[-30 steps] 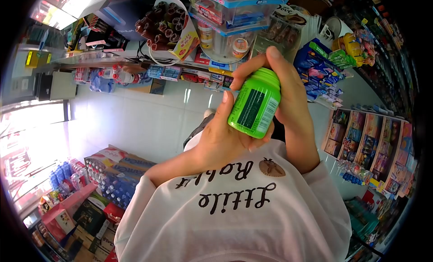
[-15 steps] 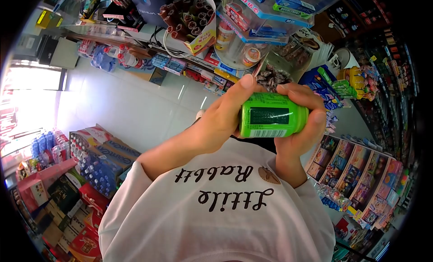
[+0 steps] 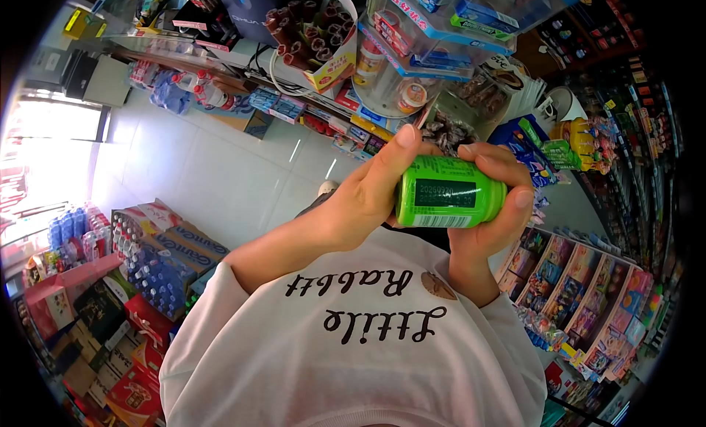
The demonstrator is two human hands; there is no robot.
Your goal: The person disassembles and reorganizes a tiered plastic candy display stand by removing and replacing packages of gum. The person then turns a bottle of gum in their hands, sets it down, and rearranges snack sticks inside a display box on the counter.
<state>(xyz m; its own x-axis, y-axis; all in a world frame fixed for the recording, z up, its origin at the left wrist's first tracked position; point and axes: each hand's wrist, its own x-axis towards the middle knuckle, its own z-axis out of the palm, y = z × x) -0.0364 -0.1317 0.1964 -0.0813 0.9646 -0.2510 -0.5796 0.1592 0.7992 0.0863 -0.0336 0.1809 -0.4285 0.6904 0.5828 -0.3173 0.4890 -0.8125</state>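
A small green can [image 3: 450, 199] is held on its side in front of my chest. Its visible side carries a dark panel with a printed date and a barcode below. My left hand [image 3: 375, 181] grips the left end, thumb pointing up and fingers mostly hidden behind. Around the other end, my right hand [image 3: 504, 195] has its fingers curled over the top and side. Both ends of the can are partly covered by the hands.
Ahead is a counter with a box of brown-wrapped sticks [image 3: 340, 67] and a clear tiered display [image 3: 434, 41]. Snack packets fill a rack [image 3: 581, 287] on the right. Cartons and bottled drinks [image 3: 151, 269] stand at the left on a pale tiled floor [image 3: 198, 166].
The can has shifted slightly right and down with both hands and is tilted a little more. Its printed date reads more sharply. The grip looks the same.
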